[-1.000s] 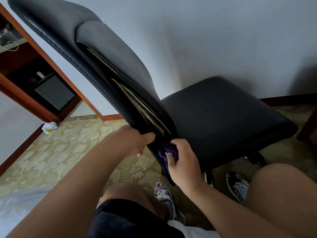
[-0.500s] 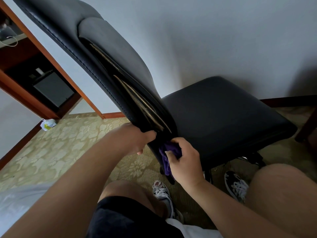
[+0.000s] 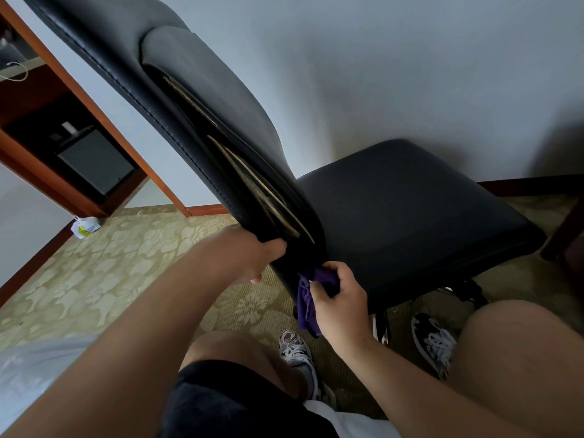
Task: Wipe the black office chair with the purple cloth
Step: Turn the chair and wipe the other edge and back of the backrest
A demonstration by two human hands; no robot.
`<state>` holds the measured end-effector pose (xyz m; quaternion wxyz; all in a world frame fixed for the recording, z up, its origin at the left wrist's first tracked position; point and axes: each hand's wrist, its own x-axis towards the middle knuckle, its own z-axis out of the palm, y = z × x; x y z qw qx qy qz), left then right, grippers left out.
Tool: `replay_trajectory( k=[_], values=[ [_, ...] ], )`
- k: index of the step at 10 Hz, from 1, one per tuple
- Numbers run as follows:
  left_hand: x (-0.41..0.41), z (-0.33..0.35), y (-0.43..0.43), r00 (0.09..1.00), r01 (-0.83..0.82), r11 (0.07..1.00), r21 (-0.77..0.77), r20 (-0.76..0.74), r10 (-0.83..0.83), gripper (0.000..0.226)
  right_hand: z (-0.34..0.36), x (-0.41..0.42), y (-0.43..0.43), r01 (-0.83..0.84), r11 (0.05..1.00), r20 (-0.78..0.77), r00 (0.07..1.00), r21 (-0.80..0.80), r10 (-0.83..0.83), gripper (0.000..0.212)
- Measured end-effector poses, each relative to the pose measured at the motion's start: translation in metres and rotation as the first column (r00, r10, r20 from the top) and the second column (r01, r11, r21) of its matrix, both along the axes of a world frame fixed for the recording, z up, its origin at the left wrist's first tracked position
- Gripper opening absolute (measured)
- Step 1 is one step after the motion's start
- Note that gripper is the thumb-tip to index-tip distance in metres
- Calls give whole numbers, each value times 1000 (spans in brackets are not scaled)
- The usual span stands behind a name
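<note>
Head view looks down on a black office chair [image 3: 395,254] turned side-on, its backrest [image 3: 202,99] leaning up to the left and its seat [image 3: 410,197] reaching right toward the wall [image 3: 410,74]. The left hand [image 3: 243,257] has its grip clamped on the lower edge of the backrest, thumb on the near face and the rest wrapped round the edge. The right hand [image 3: 341,298] has its grip closed on the purple cloth [image 3: 306,306]. The cloth is bunched and pressed against the narrow black part at the foot of the backrest, just beside the rear corner of the seat, and a tail of it hangs toward the carpet [image 3: 110,273]. The step in hand looks like wiping this low joint between back and seat. To do it well, the left hand should brace the backrest so the chair does not roll or swivel under the push. The right hand should lay more cloth flat on the surface, not a wad, and run along the seam in long, steady strokes. The loose tail is best gathered in, lest it drag on the floor or snag the base [image 3: 467,290]. Whether the seat top is already clean cannot be told.
</note>
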<state>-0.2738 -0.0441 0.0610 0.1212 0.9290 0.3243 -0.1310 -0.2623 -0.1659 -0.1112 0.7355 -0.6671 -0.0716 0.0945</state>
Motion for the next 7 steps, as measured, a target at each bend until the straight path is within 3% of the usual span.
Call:
replay_trajectory(
  k=[1, 2, 3, 4, 5, 6, 7],
  values=[
    [-1, 2, 0, 999, -25, 1000, -12, 24, 25, 49, 9, 0, 2, 22, 1000, 21, 1000, 7, -23, 23],
    [-6, 6, 3, 994, 109, 993, 41, 24, -110, 26, 34, 1, 6, 37, 999, 213, 976, 38, -45, 22],
    [-5, 1, 6, 987, 159, 987, 25, 33, -160, 19, 44, 5, 6, 53, 998, 392, 918, 30, -61, 26],
    [-2, -3, 5, 996, 87, 996, 29, 6, -87, 45, 21, 7, 2, 48, 996, 409, 912, -73, -14, 32],
    [2, -7, 6, 1000, 27, 999, 24, 2, -27, 52, -15, 4, -1, 64, 969, 347, 937, -240, 24, 33],
    [1, -4, 5, 999, 32, 999, 22, 4, -32, 52, -35, 3, -2, 23, 939, 184, 982, -343, 43, 27],
    [0, -2, 2, 999, 30, 999, 36, -24, -29, 52, -36, 7, -1, 39, 956, 89, 996, -292, -13, 22]
  ],
)
